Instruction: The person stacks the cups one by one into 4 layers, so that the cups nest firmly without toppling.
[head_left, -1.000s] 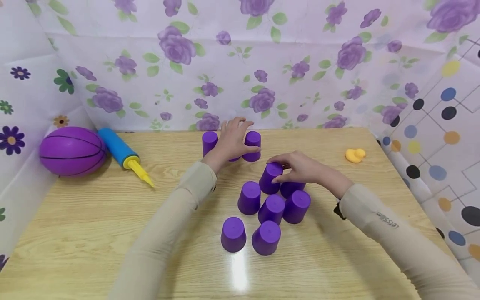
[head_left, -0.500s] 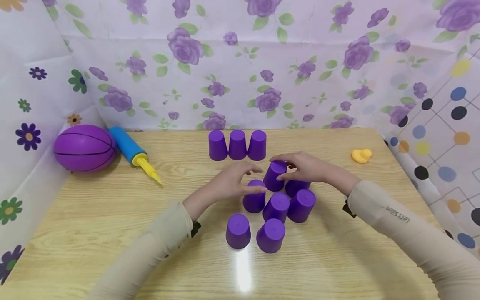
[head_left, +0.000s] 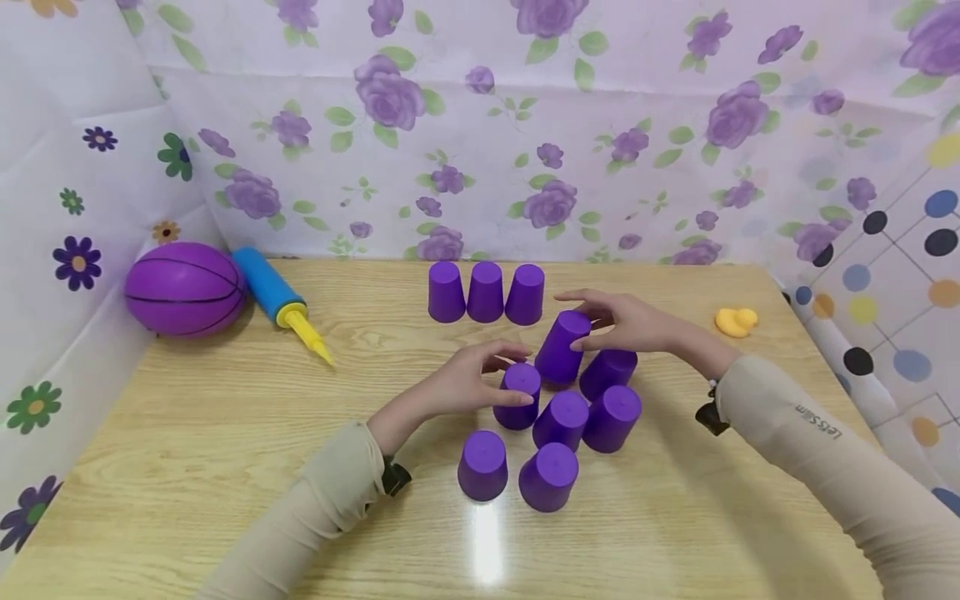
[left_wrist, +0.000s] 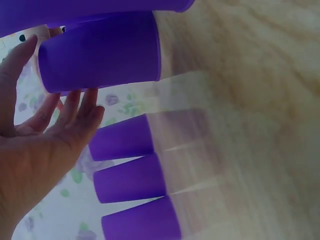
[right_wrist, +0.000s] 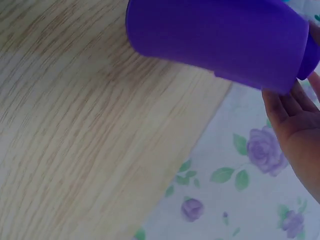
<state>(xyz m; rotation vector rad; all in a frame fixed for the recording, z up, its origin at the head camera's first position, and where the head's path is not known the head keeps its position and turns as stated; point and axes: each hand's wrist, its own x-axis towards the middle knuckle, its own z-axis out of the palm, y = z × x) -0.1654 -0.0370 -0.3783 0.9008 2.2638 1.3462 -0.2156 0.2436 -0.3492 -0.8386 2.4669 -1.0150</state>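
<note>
Several purple cups stand upside down on the wooden table. My left hand reaches around one purple cup, its thumb across the near side and fingers behind; the left wrist view shows fingers along that cup. My right hand grips another purple cup near its top, thumb in front. That cup looks taller than its neighbours and leans; whether a second one sits under it I cannot tell. Close by are a cup under the right hand and two in front.
Three purple cups form a row at the back. Two more stand nearest the front. A purple ball and a blue-and-yellow hand pump lie at left, a yellow rubber duck at right. Flowered cloth hangs behind.
My left hand has come from the back row toward the front and round a cup in the cluster. My right hand has risen slightly, with the top of its cup.
</note>
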